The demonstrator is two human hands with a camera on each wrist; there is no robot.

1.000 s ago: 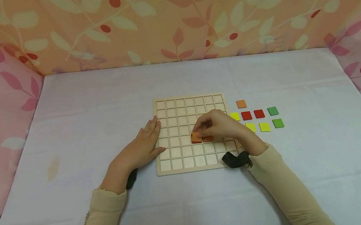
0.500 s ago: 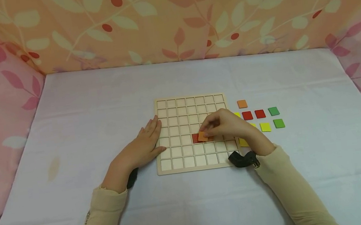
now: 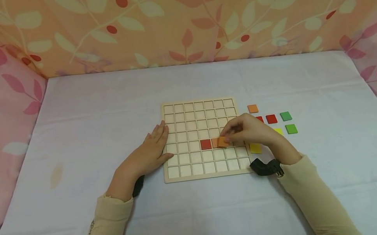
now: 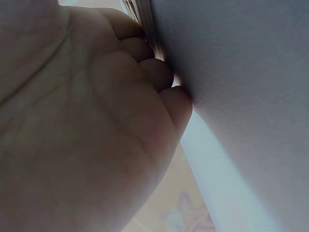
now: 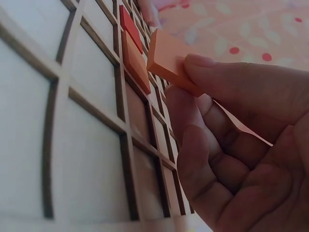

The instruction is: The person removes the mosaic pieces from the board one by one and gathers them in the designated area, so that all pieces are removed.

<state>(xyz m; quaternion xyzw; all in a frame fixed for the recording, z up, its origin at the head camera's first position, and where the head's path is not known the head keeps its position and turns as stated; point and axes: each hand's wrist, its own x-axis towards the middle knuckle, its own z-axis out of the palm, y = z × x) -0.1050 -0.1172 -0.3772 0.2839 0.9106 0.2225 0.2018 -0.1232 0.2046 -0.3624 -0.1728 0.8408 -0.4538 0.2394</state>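
Note:
My right hand (image 3: 251, 131) pinches an orange square tile (image 5: 166, 55) between thumb and fingers, above the wooden grid board (image 3: 185, 179). In the board lies a red tile (image 3: 206, 144), with a second orange tile (image 3: 214, 143) in the cell to its right. The held tile overlaps that second tile in the head view; the right wrist view shows it tilted and raised over the grid. My left hand (image 3: 146, 154) lies flat at the board's left edge, fingers straight, fingertips right at the rim.
Right of the board lie loose tiles: an orange one (image 3: 252, 109), a red one (image 3: 271, 119), two green ones (image 3: 291, 128) and a yellow one (image 3: 255, 148). My right hand partly covers another red and another yellow tile. Patterned cloth (image 3: 176, 21) walls the table's back and sides.
My right hand has moved rightward along the row with the orange tile, from over the red tile to past the second orange one. The left hand stays in place.

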